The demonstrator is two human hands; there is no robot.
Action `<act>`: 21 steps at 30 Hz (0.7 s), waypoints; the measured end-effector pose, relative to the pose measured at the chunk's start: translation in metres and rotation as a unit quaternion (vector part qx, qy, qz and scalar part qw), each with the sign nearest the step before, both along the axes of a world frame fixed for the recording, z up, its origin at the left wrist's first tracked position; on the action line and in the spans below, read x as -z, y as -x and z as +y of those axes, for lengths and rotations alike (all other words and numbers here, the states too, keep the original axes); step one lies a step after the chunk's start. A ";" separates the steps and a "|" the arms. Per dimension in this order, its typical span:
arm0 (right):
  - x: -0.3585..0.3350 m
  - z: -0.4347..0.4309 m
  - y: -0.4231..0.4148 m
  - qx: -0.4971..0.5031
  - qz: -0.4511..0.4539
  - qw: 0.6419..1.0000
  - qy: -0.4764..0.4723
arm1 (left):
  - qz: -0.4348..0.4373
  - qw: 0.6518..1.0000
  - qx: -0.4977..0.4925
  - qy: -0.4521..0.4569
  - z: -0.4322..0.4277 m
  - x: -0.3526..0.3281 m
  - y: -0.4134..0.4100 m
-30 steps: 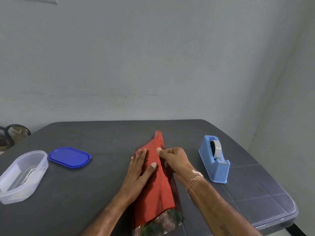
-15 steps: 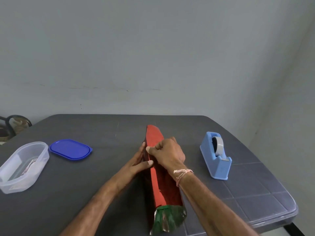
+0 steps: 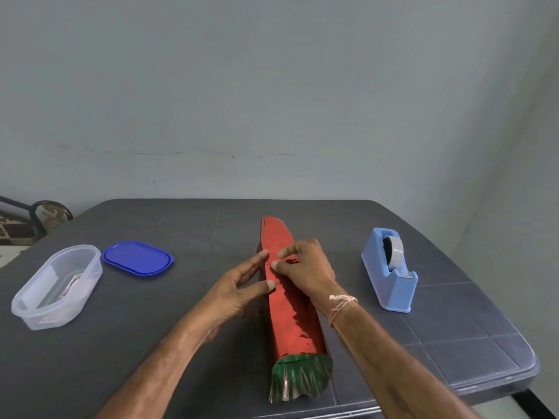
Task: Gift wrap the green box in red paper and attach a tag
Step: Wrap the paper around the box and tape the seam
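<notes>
A long narrow package wrapped in shiny red paper (image 3: 292, 322) lies lengthwise on the dark table (image 3: 151, 343), running from the middle toward the near edge. Green foil (image 3: 299, 378) sticks out of its near end. The box inside is hidden by the wrap. My right hand (image 3: 305, 269) rests over the top of the package, thumb and fingertips pinching the paper's edge. My left hand (image 3: 242, 290) presses thumb and forefinger against the package's left side. No tag is visible.
A blue tape dispenser (image 3: 390, 270) with a grey roll stands right of the package. At the left sit a clear plastic tub (image 3: 57, 285) with something pale inside and its blue lid (image 3: 137, 258). A wall rises behind the table; its right corner is close.
The package has turned from lying flat and wide to narrow and straight. My left hand slid off the top to the left side. My right hand stays on the paper's seam.
</notes>
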State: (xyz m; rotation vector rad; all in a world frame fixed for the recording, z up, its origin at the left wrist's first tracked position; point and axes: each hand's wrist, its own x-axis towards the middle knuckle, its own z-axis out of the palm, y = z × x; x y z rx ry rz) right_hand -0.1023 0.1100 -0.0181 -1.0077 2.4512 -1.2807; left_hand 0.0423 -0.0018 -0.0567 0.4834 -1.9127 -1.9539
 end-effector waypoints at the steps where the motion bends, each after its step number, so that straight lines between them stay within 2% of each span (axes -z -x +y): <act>1: 0.003 0.002 0.001 -0.002 -0.026 0.999 0.022 | -0.002 1.000 0.004 -0.007 0.001 -0.001 0.001; 7: 0.012 0.004 0.015 0.043 -0.123 0.986 0.101 | -0.001 0.999 0.034 -0.035 0.002 -0.008 0.020; 21: 0.014 0.018 0.030 0.060 -0.131 0.985 0.092 | -0.010 0.997 0.060 -0.042 0.009 -0.013 0.036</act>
